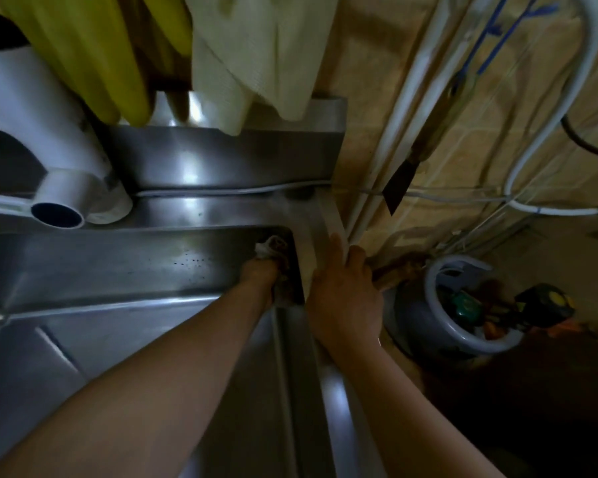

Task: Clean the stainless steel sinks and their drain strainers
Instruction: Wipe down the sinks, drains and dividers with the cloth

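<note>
So the big stainless steel sink basin [125, 270] takes up most of the lower left, shiny grey metal with a raised steel backsplash [221, 160] behind it. The tan tiled wall [377, 81] runs up the right side, with a bundle of white pipes and hoses [404, 108] going down it. Up top some yellow cloths [94, 53] and a pale cream waffle-textured towel [256, 56] hang over the backsplash. On the left there's a white plastic drain pipe [45, 98] with an open round end pointing toward the camera. Lower right, on the dark floor, a grey round bucket [463, 336] holds a coiled hose and some tools, too dim to make out properly.

The left hand [261, 274] is down in the far right corner of the basin, fingers curled round a scrunched-up white-and-brown rag [273, 248] pressed against the corner wall. The right hand [346, 294] rests on the sink's right rim [325, 222], fingers fairly straight and draped over the edge near the wall, holding nothing.
</note>
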`<act>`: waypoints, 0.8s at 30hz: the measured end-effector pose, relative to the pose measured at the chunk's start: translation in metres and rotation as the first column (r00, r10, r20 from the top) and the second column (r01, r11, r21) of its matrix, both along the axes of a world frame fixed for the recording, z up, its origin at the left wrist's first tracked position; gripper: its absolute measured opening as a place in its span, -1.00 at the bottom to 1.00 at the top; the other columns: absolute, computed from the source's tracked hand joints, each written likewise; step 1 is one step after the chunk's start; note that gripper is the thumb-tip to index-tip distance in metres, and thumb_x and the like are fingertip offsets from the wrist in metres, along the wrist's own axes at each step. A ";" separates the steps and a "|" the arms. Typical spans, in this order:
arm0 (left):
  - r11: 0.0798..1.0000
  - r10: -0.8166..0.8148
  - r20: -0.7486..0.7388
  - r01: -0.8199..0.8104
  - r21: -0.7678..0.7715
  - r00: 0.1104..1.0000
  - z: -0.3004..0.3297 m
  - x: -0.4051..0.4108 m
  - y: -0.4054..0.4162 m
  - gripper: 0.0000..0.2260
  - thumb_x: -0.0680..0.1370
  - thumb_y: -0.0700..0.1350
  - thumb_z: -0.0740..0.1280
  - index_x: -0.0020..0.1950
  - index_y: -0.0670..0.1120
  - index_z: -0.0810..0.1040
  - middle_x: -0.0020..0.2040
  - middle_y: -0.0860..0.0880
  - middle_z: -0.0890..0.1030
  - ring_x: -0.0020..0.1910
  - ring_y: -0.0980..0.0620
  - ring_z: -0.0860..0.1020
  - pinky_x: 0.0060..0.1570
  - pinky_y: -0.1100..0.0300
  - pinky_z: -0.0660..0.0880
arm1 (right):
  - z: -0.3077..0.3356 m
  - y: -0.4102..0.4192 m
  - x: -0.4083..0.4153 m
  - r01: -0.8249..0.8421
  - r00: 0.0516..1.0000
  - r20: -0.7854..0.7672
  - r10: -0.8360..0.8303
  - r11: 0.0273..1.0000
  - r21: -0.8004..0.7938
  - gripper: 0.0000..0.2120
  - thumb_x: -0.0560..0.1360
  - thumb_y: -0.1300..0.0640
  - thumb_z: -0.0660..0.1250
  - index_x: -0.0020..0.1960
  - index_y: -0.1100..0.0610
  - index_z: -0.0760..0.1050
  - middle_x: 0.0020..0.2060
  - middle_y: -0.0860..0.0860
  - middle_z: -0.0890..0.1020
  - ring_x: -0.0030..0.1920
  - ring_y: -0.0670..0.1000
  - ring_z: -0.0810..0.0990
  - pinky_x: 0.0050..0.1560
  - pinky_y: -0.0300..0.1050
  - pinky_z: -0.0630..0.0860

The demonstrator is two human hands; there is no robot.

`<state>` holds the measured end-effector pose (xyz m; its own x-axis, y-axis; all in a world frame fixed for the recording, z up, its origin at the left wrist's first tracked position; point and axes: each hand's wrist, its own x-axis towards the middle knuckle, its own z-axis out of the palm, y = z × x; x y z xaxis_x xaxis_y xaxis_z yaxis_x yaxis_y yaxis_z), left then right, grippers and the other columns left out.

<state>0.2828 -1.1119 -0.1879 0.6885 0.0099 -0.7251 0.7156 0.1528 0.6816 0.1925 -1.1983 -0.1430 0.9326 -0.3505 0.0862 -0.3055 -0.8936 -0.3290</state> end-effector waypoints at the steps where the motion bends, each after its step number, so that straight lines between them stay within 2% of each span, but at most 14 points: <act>1: 1.000 -0.026 -0.022 0.026 0.005 0.999 -0.013 0.002 0.000 -0.74 0.58 -0.25 0.24 0.24 -0.27 0.48 0.12 -0.20 0.56 0.01 -0.17 0.57 0.06 -0.03 0.50 | 0.000 0.000 0.000 -0.003 1.000 0.003 0.003 1.000 0.001 -0.45 0.59 0.00 0.10 0.50 -0.03 -0.06 0.38 0.12 0.25 0.24 0.18 0.43 -0.02 0.08 0.54; 2: 0.998 -0.066 -0.036 0.066 0.015 0.997 -0.024 0.003 0.000 -0.78 0.58 -0.25 0.23 0.21 -0.25 0.49 0.09 -0.21 0.56 -0.01 -0.14 0.56 0.04 -0.01 0.51 | 0.000 0.000 0.000 -0.009 1.000 0.008 0.009 1.000 0.002 -0.45 0.59 0.00 0.10 0.50 -0.03 -0.05 0.38 0.12 0.25 0.24 0.17 0.43 -0.02 0.07 0.54; 4: 0.997 -0.056 -0.068 0.060 0.056 0.996 -0.045 0.004 -0.002 -0.90 0.60 -0.26 0.16 0.02 -0.18 0.46 -0.14 -0.21 0.50 -0.31 -0.11 0.52 -0.28 0.12 0.49 | -0.001 0.000 0.001 -0.015 1.000 0.019 0.015 1.000 -0.005 -0.46 0.59 0.01 0.10 0.49 -0.03 -0.04 0.35 0.11 0.27 0.22 0.16 0.44 -0.04 0.07 0.54; 5: 0.996 -0.026 -0.086 0.033 0.078 0.996 -0.057 0.005 -0.003 -0.88 0.61 -0.26 0.13 -0.07 -0.16 0.43 -0.21 -0.19 0.45 -0.42 -0.08 0.46 -0.39 0.19 0.41 | 0.000 -0.001 0.001 -0.015 1.000 0.023 0.015 1.000 -0.007 -0.47 0.59 0.00 0.10 0.49 -0.03 -0.04 0.34 0.10 0.28 0.20 0.15 0.44 -0.05 0.07 0.54; 6: 0.996 -0.024 -0.093 0.031 0.077 0.995 -0.062 0.004 -0.004 -0.84 0.62 -0.27 0.12 -0.12 -0.14 0.41 -0.23 -0.18 0.43 -0.42 -0.07 0.42 -0.40 0.22 0.38 | -0.001 -0.001 0.002 -0.015 1.000 0.022 0.015 1.000 -0.009 -0.47 0.59 0.00 0.10 0.48 -0.04 -0.04 0.33 0.10 0.28 0.20 0.15 0.44 -0.05 0.07 0.54; 8: 0.992 -0.070 -0.058 0.076 0.102 0.996 -0.071 0.005 -0.007 -0.87 0.60 -0.33 0.14 -0.07 -0.14 0.41 -0.21 -0.15 0.43 -0.32 -0.09 0.43 -0.27 0.16 0.44 | -0.001 -0.001 0.001 -0.020 1.000 0.016 0.021 1.000 -0.023 -0.47 0.60 -0.01 0.09 0.49 -0.04 -0.06 0.35 0.09 0.26 0.22 0.14 0.42 -0.02 0.07 0.54; 11: 0.985 -0.074 -0.033 0.078 0.153 0.997 -0.075 0.004 -0.002 -0.79 0.55 -0.42 0.14 -0.21 -0.16 0.31 -0.21 -0.16 0.42 -0.39 -0.10 0.36 -0.35 0.14 0.33 | 0.000 -0.001 0.000 -0.019 0.999 0.026 0.020 1.000 -0.025 -0.47 0.59 -0.01 0.09 0.49 -0.04 -0.05 0.36 0.09 0.26 0.22 0.14 0.42 -0.02 0.07 0.52; 12: 0.990 -0.069 -0.055 0.075 0.116 0.996 -0.070 0.000 0.004 -0.85 0.56 -0.39 0.16 -0.15 -0.19 0.38 -0.18 -0.21 0.46 -0.36 -0.15 0.41 -0.34 0.12 0.36 | 0.001 0.000 0.000 -0.016 1.000 0.023 0.016 0.999 -0.028 -0.47 0.59 -0.01 0.09 0.49 -0.05 -0.04 0.36 0.09 0.26 0.22 0.14 0.42 -0.02 0.08 0.52; 13: 0.995 -0.064 -0.073 0.070 0.075 0.995 -0.067 -0.005 0.009 -0.91 0.58 -0.35 0.17 0.00 -0.26 0.45 -0.12 -0.27 0.51 -0.28 -0.20 0.49 -0.27 0.07 0.43 | 0.001 0.000 0.001 -0.011 1.000 0.016 0.011 0.999 -0.036 -0.46 0.59 -0.01 0.10 0.49 -0.05 -0.03 0.37 0.10 0.26 0.23 0.15 0.42 -0.01 0.10 0.52; 15: 0.999 -0.042 -0.093 0.042 -0.002 0.995 -0.055 -0.015 0.025 -0.73 0.60 -0.29 0.16 0.29 -0.33 0.42 0.06 -0.32 0.52 -0.13 -0.21 0.53 -0.09 0.01 0.47 | 0.003 0.000 0.000 -0.014 1.000 0.002 0.014 0.999 -0.034 -0.47 0.58 0.00 0.12 0.48 -0.05 0.00 0.37 0.11 0.27 0.24 0.16 0.42 0.00 0.13 0.53; 19: 0.993 -0.061 -0.058 0.055 -0.105 0.996 -0.012 -0.036 0.058 -0.64 0.61 -0.32 0.10 0.41 -0.33 0.32 0.16 -0.26 0.49 -0.07 -0.16 0.46 0.18 -0.03 0.41 | 0.013 0.003 -0.001 0.004 0.999 -0.036 -0.006 0.999 -0.051 -0.49 0.57 0.02 0.15 0.47 -0.05 0.06 0.34 0.12 0.27 0.26 0.20 0.37 0.09 0.14 0.43; 20: 0.992 -0.062 -0.053 0.055 -0.112 0.997 -0.001 -0.041 0.068 -0.65 0.61 -0.33 0.10 0.40 -0.33 0.33 0.22 -0.30 0.48 -0.07 -0.16 0.47 0.17 -0.04 0.42 | 0.017 0.004 -0.004 -0.010 0.999 -0.045 0.006 0.995 -0.099 -0.50 0.57 0.04 0.16 0.47 -0.03 0.09 0.35 0.12 0.25 0.30 0.19 0.32 0.16 0.12 0.37; 22: 0.991 -0.068 -0.023 0.065 -0.116 0.997 0.015 -0.049 0.085 -0.69 0.59 -0.35 0.11 0.31 -0.33 0.40 0.14 -0.35 0.52 -0.20 -0.14 0.49 -0.02 0.03 0.49 | 0.025 0.012 -0.010 -0.091 0.996 -0.014 0.090 0.981 -0.172 -0.48 0.55 0.14 0.22 0.47 0.02 0.17 0.40 0.14 0.20 0.36 0.17 0.22 0.27 0.06 0.26; 24: 0.992 -0.067 0.025 0.070 -0.105 0.997 0.030 -0.056 0.101 -0.76 0.56 -0.34 0.16 0.20 -0.29 0.45 -0.02 -0.28 0.55 -0.25 -0.11 0.51 -0.28 0.13 0.53 | 0.035 0.031 -0.021 -0.203 0.970 0.111 0.217 0.971 -0.125 -0.52 0.48 0.23 0.33 0.38 0.09 0.35 0.36 0.15 0.32 0.29 0.14 0.35 0.19 0.02 0.41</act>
<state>0.2267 -1.0107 -0.1576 0.7002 -0.1136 -0.7048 0.7124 0.1758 0.6794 0.1715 -1.1675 -0.1084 0.9640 -0.1292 0.2324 -0.0700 -0.9665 -0.2469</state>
